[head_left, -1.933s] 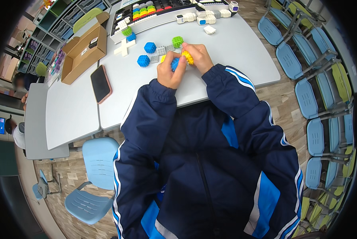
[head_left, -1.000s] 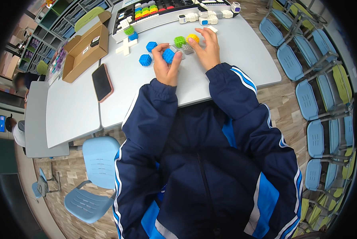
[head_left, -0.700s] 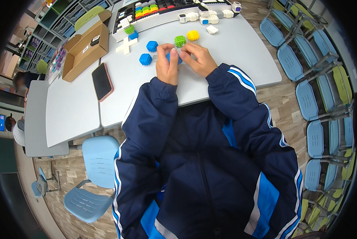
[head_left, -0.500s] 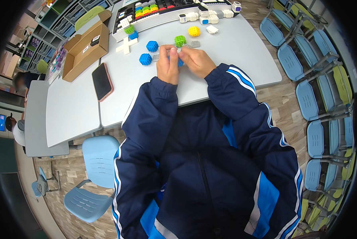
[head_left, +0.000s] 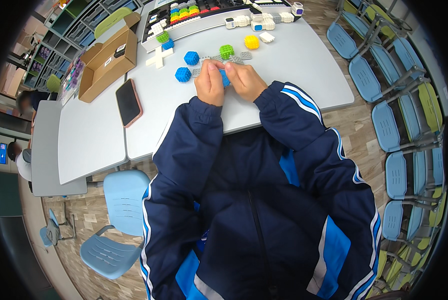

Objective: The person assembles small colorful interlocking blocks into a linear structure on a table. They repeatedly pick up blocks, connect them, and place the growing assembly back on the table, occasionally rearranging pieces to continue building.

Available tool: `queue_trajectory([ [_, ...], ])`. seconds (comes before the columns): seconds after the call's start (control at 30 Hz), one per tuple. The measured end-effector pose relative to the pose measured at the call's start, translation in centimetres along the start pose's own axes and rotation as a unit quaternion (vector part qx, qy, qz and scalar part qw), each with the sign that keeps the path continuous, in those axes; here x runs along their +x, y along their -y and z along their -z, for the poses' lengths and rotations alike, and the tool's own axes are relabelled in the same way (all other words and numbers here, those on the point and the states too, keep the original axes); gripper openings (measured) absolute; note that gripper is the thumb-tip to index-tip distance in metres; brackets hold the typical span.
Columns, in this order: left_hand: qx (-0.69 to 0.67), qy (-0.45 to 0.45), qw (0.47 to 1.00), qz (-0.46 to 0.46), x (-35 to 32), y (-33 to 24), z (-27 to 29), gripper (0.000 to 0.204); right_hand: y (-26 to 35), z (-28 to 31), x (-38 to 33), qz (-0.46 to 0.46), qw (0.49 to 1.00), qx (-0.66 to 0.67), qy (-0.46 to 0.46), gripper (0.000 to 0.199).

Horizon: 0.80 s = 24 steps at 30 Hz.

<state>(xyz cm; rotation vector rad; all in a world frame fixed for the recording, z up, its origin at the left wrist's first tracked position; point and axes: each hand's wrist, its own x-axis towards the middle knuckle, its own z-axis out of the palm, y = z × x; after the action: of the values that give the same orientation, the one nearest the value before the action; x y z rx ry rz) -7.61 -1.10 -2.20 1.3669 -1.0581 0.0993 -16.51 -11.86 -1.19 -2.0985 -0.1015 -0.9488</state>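
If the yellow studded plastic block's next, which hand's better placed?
Likely the right hand: the yellow block lies almost straight ahead of it, while the left hand is farther off. Both hands are at a blue studded plastic block, so the right may need freeing first.

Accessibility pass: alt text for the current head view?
A person's left hand and right hand hold a blue block between them over a white table. A green block and yellow block sit beyond; a phone and open cardboard box lie to the left.
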Motion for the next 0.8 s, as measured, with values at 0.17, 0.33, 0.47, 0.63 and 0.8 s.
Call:
queue_trajectory([
  [0.17, -0.048, -0.029, 0.998, 0.028, -0.1, 0.54, -0.16, 0.017, -0.23, -0.07, 0.03, -0.054, 0.998, 0.011, 0.027, 0.046],
  [0.33, -0.05, -0.03, 0.998, 0.027, 0.0, 0.42, -0.16, 0.016, -0.41, -0.31, 0.01, -0.057, 0.998, 0.018, 0.019, 0.047],
  [0.47, -0.042, -0.028, 0.999, 0.019, 0.03, 0.64, -0.09, 0.016, -0.31, -0.39, 0.03, -0.061, 0.998, 0.021, 0.017, 0.048],
  [0.63, -0.051, -0.02, 0.998, 0.024, 0.06, 0.73, -0.03, 0.017, -0.61, -0.44, -0.04, -0.071, 0.997, 0.019, 0.023, 0.048],
  [0.8, -0.046, -0.019, 0.999, 0.009, 0.22, 0.39, -0.16, 0.018, -0.96, -0.55, -0.09, -0.071, 0.997, 0.021, 0.018, 0.051],
])
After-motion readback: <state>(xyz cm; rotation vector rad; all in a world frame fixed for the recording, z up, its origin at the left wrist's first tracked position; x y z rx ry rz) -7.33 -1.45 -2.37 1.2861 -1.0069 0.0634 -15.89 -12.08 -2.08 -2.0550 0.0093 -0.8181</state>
